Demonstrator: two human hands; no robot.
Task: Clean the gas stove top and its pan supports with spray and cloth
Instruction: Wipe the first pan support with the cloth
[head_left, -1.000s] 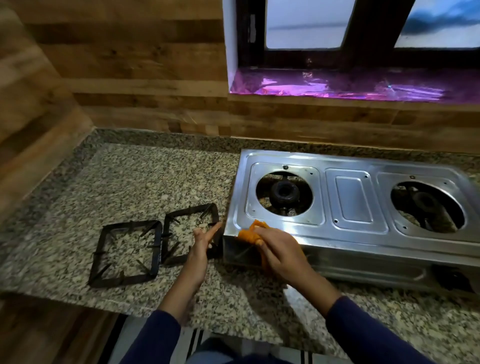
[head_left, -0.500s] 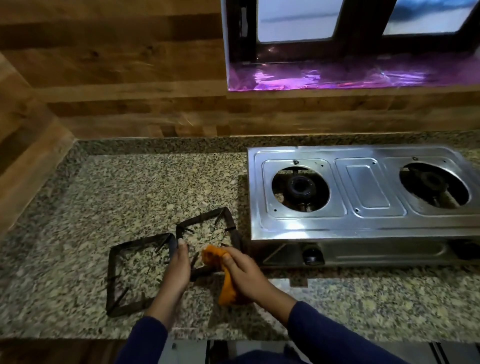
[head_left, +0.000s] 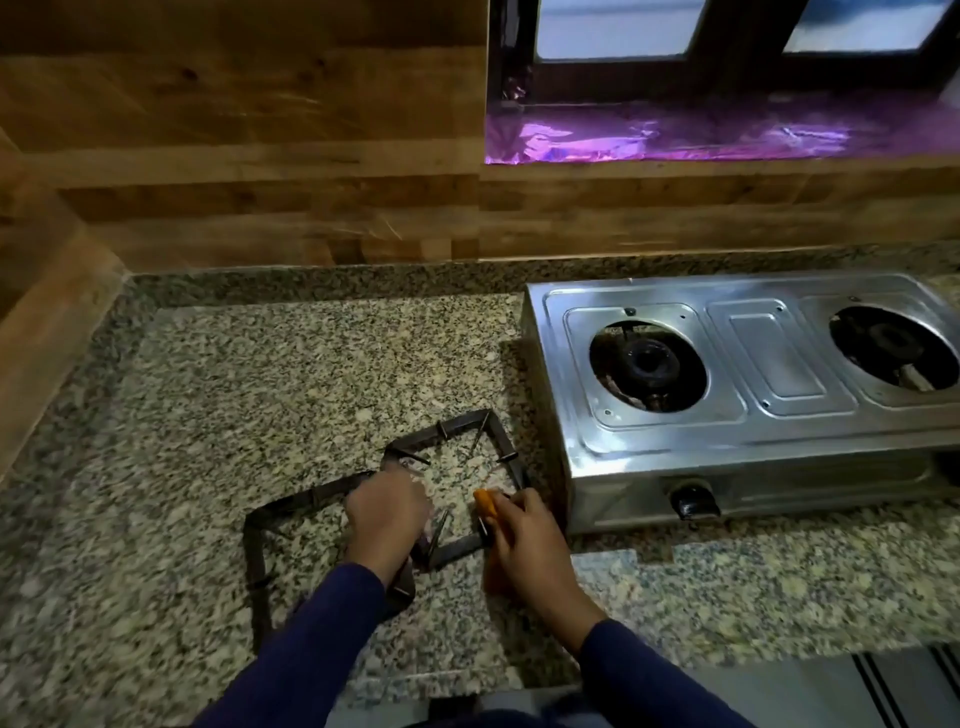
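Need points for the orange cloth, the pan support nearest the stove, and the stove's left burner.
orange cloth (head_left: 484, 499): head view, tip showing above the right hand.
pan support nearest the stove (head_left: 503, 435): head view, its far right bar.
left burner (head_left: 648, 365): head view, dark burner head in the left opening.

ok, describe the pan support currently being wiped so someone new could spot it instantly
Start at the steel two-burner gas stove on the speckled granite counter. Just off its front-left corner lie two black square metal pan supports. It is the nearer-to-stove support, with the right hand pressing an orange cloth on its front corner; the other support lies further left.
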